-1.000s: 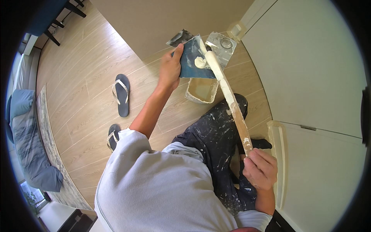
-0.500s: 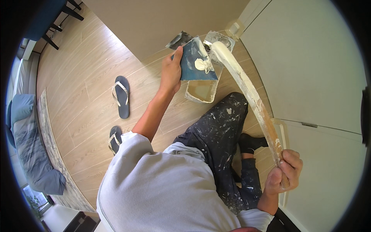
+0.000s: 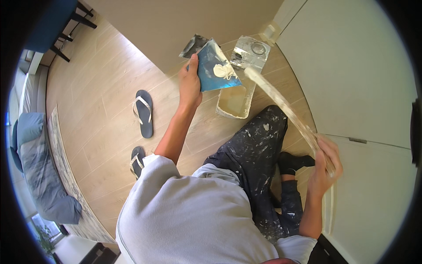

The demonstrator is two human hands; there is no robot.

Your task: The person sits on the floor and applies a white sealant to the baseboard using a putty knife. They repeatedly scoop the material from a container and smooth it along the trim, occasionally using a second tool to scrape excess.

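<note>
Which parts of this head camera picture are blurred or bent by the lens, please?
Head view: the long plaster-coated stick and the right hand holding it are smeared by motion; the left hand with the blue board is sharp. Floor planks and the white wall curve toward the dark round rim.

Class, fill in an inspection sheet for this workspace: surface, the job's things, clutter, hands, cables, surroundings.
Surface: pale wood plank floor.
Job's things: blue board carrying a dab of white paste; long paste-coated blade; white tray on the floor.
Clutter: two flip-flops, silvery sheet.
Hands: left hand grips the board; right hand grips the blade's end.
Cables: nothing seen.
Surroundings: white panels at right, grey cushion at left.
</note>
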